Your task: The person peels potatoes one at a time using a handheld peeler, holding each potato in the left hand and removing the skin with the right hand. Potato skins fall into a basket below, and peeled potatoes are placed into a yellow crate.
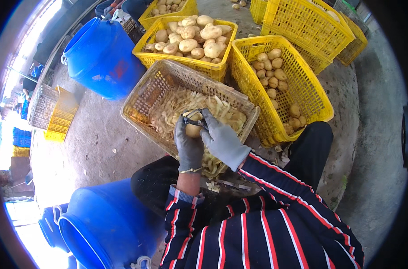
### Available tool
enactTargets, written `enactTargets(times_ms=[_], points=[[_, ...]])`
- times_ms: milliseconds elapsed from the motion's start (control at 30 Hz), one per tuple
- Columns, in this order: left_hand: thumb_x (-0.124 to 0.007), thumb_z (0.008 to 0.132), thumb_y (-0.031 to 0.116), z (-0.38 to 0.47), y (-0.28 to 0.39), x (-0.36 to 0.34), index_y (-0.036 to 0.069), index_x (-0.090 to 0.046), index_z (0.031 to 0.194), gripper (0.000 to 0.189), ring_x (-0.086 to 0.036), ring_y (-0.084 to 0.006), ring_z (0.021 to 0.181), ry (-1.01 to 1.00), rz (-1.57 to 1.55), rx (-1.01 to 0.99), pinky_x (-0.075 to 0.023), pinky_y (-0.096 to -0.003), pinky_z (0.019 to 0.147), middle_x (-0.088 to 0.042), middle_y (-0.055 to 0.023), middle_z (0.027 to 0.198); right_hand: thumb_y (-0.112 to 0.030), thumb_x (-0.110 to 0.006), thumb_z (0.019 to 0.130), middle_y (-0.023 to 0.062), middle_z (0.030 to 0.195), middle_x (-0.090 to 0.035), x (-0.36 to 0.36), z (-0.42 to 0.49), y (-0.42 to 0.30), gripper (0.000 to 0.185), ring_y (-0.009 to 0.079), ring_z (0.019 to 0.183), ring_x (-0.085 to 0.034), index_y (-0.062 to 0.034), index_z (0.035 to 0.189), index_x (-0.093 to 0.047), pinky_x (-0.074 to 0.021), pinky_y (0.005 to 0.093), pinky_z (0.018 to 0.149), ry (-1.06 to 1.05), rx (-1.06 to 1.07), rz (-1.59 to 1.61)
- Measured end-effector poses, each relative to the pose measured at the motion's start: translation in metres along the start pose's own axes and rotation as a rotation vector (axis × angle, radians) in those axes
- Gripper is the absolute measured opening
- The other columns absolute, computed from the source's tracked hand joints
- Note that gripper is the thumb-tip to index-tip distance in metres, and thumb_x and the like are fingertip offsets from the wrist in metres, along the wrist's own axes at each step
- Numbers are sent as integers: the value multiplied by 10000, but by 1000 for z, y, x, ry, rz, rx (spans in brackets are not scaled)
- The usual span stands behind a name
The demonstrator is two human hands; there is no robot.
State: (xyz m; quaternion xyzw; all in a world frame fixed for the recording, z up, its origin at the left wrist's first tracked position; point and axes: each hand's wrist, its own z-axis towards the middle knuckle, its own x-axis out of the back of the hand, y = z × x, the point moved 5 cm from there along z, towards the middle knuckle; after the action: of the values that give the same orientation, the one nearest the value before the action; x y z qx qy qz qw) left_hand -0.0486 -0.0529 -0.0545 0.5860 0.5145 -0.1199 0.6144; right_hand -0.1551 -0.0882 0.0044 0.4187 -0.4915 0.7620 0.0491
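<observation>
My left hand [190,144], in a grey glove, holds a potato [193,130] above a dirty pale plastic crate [136,116]. In my right hand [222,138], gloved in light grey, is a dark-handled peeler [194,118], its head against the top of the potato. Below both hands, the crate holds a heap of potato peelings [170,104]. More peelings [212,166] lie between the crate's near side and my legs. Whole pale potatoes [188,45] fill a yellow crate beyond it. To the right, a yellow crate [311,95] holds some brownish potatoes [273,82].
A blue plastic barrel [103,60] stands at the upper left, and another blue barrel [120,218] lies at the lower left. Stacked yellow crates [308,30] are at the upper right. Further crates [54,107] stand at far left. Part of another person [113,8] shows at the top.
</observation>
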Motion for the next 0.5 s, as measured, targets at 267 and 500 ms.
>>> enactTargets(times_ms=[267,500], points=[[-588,912,462,14,11,5,60,-538,1129,460,-631,-252,891,327,-41,0,-555,-352,775,-599,-110,1048,-154,-513,914,314,948,-626,-51,-68,18,493,426,815,-647,35,1354,-392,-521,459,706,-33,-109,347],[-616,901,435,14,11,-1,33,-616,1055,430,-644,-241,921,-30,-409,126,-549,-370,834,-670,-120,1012,-210,-561,916,264,863,-648,3,38,-1,444,402,780,-660,14,1289,-475,-521,461,660,-89,149,223]])
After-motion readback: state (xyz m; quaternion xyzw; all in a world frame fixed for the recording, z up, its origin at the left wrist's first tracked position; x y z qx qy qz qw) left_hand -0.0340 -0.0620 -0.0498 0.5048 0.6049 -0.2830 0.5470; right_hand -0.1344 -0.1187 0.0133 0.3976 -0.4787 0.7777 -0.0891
